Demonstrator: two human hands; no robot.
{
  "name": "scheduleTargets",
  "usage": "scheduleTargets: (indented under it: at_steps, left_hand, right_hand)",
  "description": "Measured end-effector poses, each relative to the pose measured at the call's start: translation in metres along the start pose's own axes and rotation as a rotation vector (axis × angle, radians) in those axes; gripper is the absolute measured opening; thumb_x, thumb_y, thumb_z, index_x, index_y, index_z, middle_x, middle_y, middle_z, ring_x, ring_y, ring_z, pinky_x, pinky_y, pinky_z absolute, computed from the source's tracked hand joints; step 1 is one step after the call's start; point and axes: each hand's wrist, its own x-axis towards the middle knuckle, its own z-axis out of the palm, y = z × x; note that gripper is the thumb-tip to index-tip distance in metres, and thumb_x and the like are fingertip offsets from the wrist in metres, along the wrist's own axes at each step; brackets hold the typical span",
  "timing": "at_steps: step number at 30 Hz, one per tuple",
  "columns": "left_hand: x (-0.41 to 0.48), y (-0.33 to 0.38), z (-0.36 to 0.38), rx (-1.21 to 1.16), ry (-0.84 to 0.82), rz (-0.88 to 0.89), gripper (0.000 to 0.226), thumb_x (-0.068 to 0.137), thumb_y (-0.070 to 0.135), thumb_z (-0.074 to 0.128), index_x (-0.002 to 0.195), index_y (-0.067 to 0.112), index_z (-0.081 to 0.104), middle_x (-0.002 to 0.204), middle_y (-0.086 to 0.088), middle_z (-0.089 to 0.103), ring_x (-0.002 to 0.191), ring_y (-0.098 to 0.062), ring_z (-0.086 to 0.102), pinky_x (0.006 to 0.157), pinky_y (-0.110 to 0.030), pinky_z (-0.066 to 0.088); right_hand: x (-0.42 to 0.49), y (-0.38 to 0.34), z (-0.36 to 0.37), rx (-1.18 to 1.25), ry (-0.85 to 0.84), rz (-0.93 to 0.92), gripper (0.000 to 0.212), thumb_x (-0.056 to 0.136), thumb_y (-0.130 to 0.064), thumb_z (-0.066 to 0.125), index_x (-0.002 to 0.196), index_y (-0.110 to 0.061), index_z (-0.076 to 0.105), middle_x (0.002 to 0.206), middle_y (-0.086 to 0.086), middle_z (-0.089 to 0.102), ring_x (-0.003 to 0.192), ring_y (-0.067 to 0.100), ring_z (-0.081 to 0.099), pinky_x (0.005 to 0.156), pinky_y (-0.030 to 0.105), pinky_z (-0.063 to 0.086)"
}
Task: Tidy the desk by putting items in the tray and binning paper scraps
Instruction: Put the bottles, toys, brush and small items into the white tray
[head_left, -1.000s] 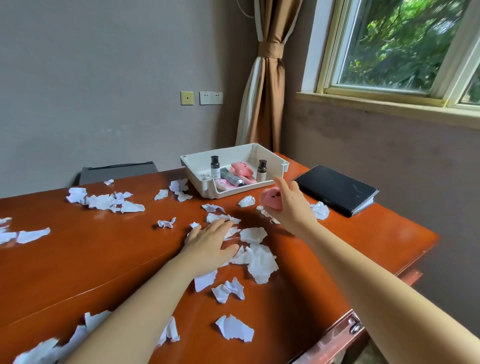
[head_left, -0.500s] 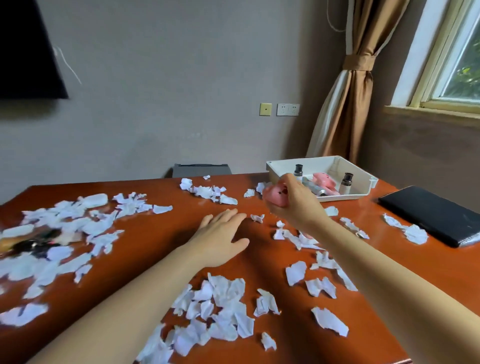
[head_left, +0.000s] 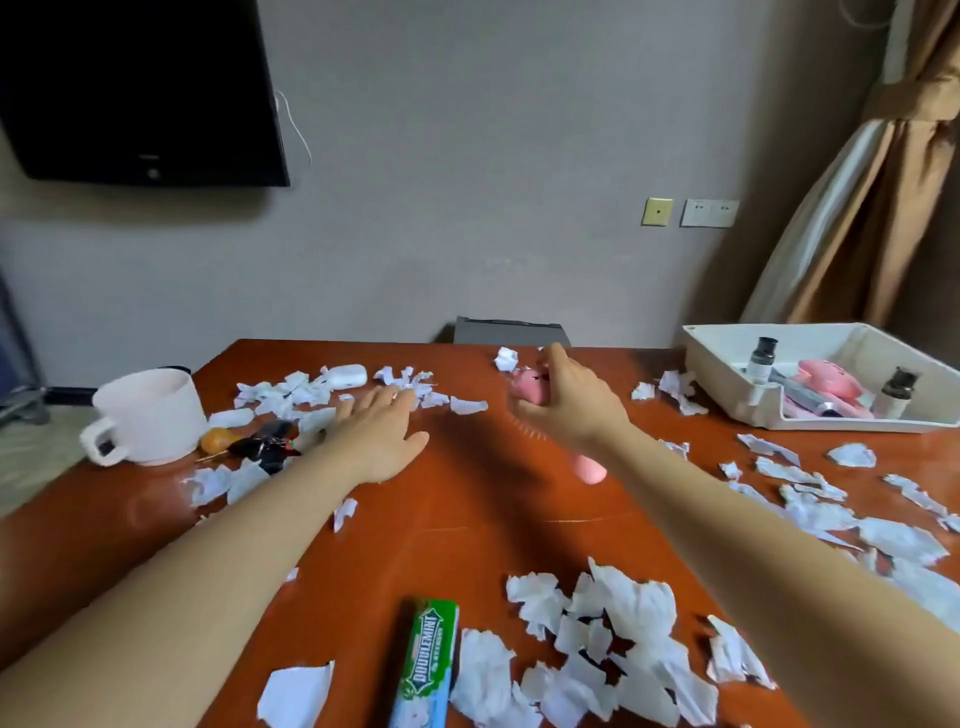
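Right hand (head_left: 563, 397) grips a pink item (head_left: 530, 387), possibly a brush; left hand (head_left: 382, 431) lies spread; next, deposit it in the tray (head_left: 852, 418) at the desk's (head_left: 467, 519) far right corner.

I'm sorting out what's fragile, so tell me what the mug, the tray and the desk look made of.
The mug is probably ceramic, pale pinkish white and matte, with a thick wall and a chunky handle. The tray is likely moulded plastic, off-white and satin, with thin even walls and rounded corners. The desk looks like wood or veneer under glossy red-brown lacquer, and soft reflections show on its surface.
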Motion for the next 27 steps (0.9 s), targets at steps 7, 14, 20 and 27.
scheduleTargets:
  at_steps: [7,14,20,27]
  left_hand:
    - [0.067,-0.071,-0.003,0.103,0.009,-0.152,0.059,0.101,0.038,0.03,0.151,0.016,0.009,0.16,-0.008,0.009,0.147,-0.027,0.01,0.117,-0.044,0.012]
    - [0.118,-0.085,-0.001,0.122,-0.039,-0.125,0.057,0.101,0.034,0.031,0.151,0.017,0.01,0.158,-0.008,0.018,0.145,-0.028,0.018,0.116,-0.044,0.015]
    - [0.137,-0.097,0.01,0.085,-0.122,-0.168,0.054,0.103,0.032,0.027,0.151,0.014,0.011,0.158,-0.01,0.017,0.145,-0.031,0.018,0.116,-0.044,0.016]
    - [0.139,-0.095,0.001,-0.02,-0.055,-0.133,0.045,0.093,0.034,0.054,0.129,0.008,0.045,0.126,-0.012,0.053,0.106,-0.025,0.052,0.082,-0.03,0.044]
  right_hand:
    - [0.044,-0.031,0.033,-0.009,-0.05,-0.068,0.034,0.084,-0.047,0.054,0.101,-0.018,0.048,0.101,0.002,0.062,0.089,0.025,0.059,0.07,0.033,0.047]
    - [0.082,-0.034,0.049,-0.045,-0.063,-0.076,0.034,0.083,-0.046,0.055,0.104,-0.019,0.052,0.101,0.002,0.061,0.091,0.026,0.06,0.076,0.038,0.052]
    - [0.098,-0.026,0.059,-0.092,-0.071,-0.074,0.036,0.083,-0.046,0.057,0.108,-0.02,0.052,0.106,0.002,0.061,0.096,0.025,0.059,0.076,0.035,0.05]
    - [0.099,-0.017,0.054,-0.14,-0.014,-0.031,0.036,0.084,-0.045,0.055,0.11,-0.021,0.052,0.107,0.002,0.059,0.097,0.024,0.057,0.071,0.031,0.045]
